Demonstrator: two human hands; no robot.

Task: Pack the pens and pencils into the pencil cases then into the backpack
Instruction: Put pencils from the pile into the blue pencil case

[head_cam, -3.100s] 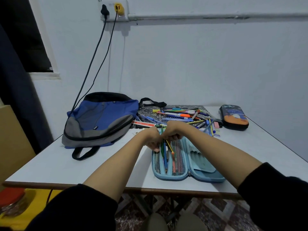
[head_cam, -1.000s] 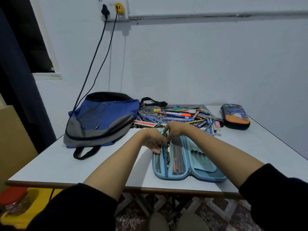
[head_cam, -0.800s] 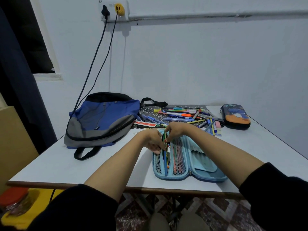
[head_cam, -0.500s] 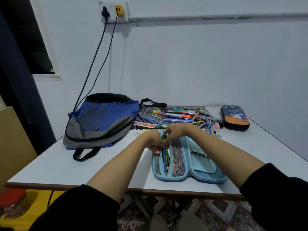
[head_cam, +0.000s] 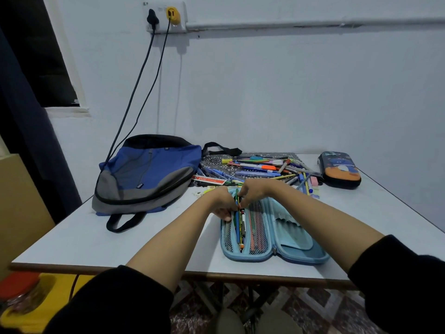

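From the head camera, a light-blue pencil case [head_cam: 298, 244] lies opened flat on the white table [head_cam: 120, 237], close to the front edge. Its left half is a mesh pocket. A bundle of pens and pencils [head_cam: 239, 225] lies lengthwise in that half, and its far ends stick up between the two hands.

The right hand [head_cam: 252, 191] has its fingers bent down and pinches the far ends of the bundle. The left hand [head_cam: 222, 203] is curled right beside it, with its fingers down at the pocket's left edge and touching the bundle. I cannot tell whether it actually grips anything.

Behind the hands a heap of loose pens [head_cam: 265, 167] is spread over a patterned mat [head_cam: 216, 162]. A blue and grey backpack [head_cam: 144, 174] lies to the left of the heap, touching the mat. A dark pencil case with an orange print [head_cam: 339, 169] sits closed at the far right, just beside the heap. Two cables hang from a wall socket [head_cam: 166, 16] down behind the backpack.
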